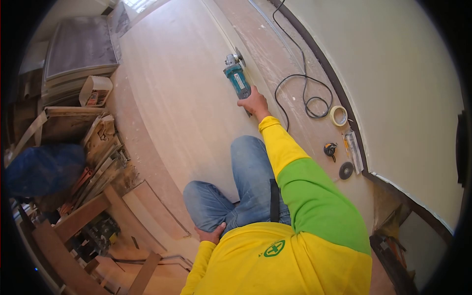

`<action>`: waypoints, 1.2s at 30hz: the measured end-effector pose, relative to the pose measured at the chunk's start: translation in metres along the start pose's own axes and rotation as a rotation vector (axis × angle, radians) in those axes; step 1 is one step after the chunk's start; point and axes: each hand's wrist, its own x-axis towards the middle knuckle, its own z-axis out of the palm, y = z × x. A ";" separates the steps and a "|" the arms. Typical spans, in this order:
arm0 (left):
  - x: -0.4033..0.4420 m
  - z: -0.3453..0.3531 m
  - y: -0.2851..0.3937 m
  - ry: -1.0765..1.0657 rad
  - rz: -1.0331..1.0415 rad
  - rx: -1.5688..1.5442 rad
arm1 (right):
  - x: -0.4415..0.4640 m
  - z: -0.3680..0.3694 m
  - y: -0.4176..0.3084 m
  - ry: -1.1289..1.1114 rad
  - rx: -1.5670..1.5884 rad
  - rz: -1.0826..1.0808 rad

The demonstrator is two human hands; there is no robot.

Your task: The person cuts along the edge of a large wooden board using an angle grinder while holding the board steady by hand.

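Observation:
My right hand (254, 104) is wrapped round the rear of a teal angle grinder (237, 81). The grinder's metal head and disc (240, 56) lie at the long edge of a pale wooden panel (172, 73), which is spread flat under my knees. Whether the disc touches the panel or is spinning, I cannot tell. My left hand (211, 233) rests on my jeans (209, 204) by the thigh, thumb apart from the fingers and no tool in it; part of the fingers is hidden.
A black cord (305, 76) loops along the floor to the right. Near the wall lie a tape roll (338, 116), a tape measure (330, 149) and a grinding disc (346, 170). Stacked boards (81, 46), wood scraps (101, 142) and a blue bag (46, 169) stand at the left.

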 end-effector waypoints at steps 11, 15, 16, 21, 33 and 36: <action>-0.003 0.000 0.000 0.002 0.005 -0.027 | -0.023 -0.001 0.010 0.015 0.007 0.015; -0.006 -0.001 0.005 0.004 -0.007 -0.022 | -0.018 -0.001 0.005 0.039 0.009 -0.001; -0.003 0.000 0.002 0.008 0.000 -0.025 | -0.016 -0.002 0.003 0.038 0.010 0.002; -0.003 -0.001 0.004 0.002 -0.023 -0.001 | 0.006 -0.006 -0.014 -0.003 0.015 0.009; -0.005 -0.004 0.010 0.005 -0.013 0.006 | 0.044 -0.008 -0.040 -0.013 0.024 0.006; -0.006 -0.004 0.011 -0.002 -0.025 0.007 | 0.049 -0.006 -0.041 -0.008 0.004 0.002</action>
